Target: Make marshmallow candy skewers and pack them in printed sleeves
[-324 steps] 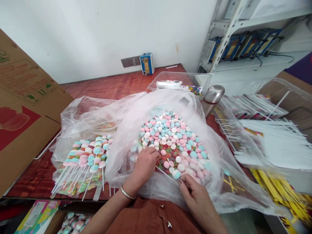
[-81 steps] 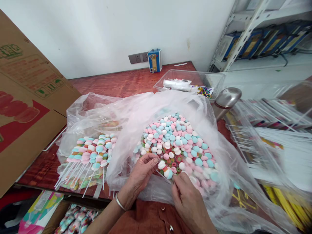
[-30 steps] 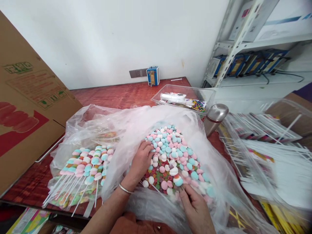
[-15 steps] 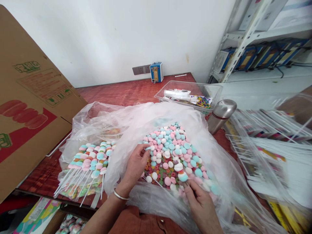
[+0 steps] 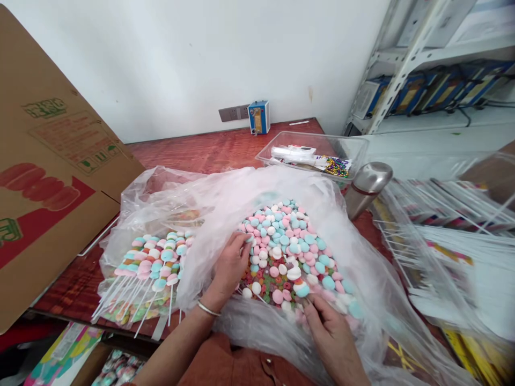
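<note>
A large clear plastic bag lies open in front of me, filled with pink, blue and white round candies and small coloured ring candies. My left hand reaches into the pile at its left side, fingertips pinched on a blue candy. My right hand is at the near edge of the bag, fingers pinched on the thin white stick of a part-built candy skewer that carries a few candies. To the left, finished candy skewers lie in a second plastic bag.
A big cardboard box leans at the left. A clear plastic tub with beads and a steel flask stand behind the bag. Bundles of white sticks fill the right. A blue device sits by the wall socket. Metal shelving stands at the back right.
My left hand went from beside the skewer into the candy pile and now pinches a blue candy. My right hand kept the stick near the bag's front edge.
</note>
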`<state>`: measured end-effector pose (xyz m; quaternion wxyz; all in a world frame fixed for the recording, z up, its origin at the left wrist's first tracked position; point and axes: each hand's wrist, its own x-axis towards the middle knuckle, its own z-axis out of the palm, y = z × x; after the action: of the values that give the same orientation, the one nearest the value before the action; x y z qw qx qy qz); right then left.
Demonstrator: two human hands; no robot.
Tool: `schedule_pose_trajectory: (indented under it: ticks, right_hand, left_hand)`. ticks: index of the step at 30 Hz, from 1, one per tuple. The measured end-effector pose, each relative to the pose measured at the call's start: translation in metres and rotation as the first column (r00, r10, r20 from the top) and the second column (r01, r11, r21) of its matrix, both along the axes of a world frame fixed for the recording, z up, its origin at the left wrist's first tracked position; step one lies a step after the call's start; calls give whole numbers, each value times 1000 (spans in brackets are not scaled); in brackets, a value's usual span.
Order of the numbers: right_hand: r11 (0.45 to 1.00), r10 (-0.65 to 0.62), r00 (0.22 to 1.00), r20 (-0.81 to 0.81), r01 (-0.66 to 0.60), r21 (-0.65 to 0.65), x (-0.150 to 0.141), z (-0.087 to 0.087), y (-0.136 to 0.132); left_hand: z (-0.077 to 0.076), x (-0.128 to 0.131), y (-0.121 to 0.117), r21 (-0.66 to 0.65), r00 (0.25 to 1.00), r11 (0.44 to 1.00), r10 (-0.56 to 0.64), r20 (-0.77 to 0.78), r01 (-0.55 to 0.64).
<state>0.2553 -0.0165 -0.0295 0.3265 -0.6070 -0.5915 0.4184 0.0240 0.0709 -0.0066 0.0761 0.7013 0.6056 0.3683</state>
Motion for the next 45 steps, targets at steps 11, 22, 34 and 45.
schedule_pose_trajectory:
  ticks: [11,22,34,45]
  right_hand:
    - [999,-16,1000,-24,15,-28,-3,4,-3]
    - [990,142,989,34,-143,13,-26,37,1]
    - [992,117,993,6,-117,-38,-27,41,1]
    - [998,68,996,-53,-68,11,-34,41,1]
  left_hand:
    - [0,3,10,-217,998,975,-24,58,36]
    - [22,18,-3,-453,501,853,283,818,258]
    - [20,32,-11,-393,430,845,222,875,363]
    - [21,36,-11,-405,560,852,167,811,332]
